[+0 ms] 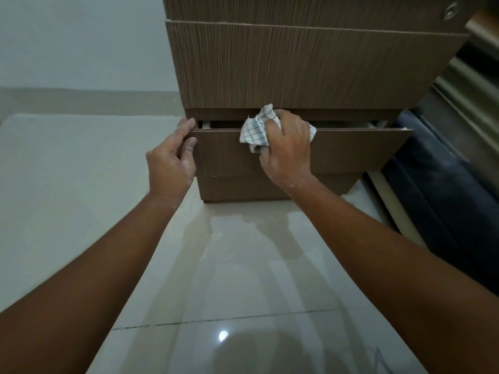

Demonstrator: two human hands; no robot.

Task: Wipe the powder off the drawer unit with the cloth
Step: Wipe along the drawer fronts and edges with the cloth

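Nearest me is the glossy tiled floor (243,279), with a faint dusty smear near the foot of the drawer unit (310,68) at 12 o'clock. My left hand (170,160) is curled round the left end of the pulled-out drawer (351,152), fingers hooked over its top edge and thumb on the face, holding it steady. My right hand (286,147), at about 1 o'clock, is closed on the bunched checked cloth (255,132), pressing it on the drawer's top edge. The cloth is soft and light, so I judge it best gripped as a wad under the palm. The drawer front looks stiff and smooth; it may slide on its runners, so bracing the end makes sense. White powder clings to both hands
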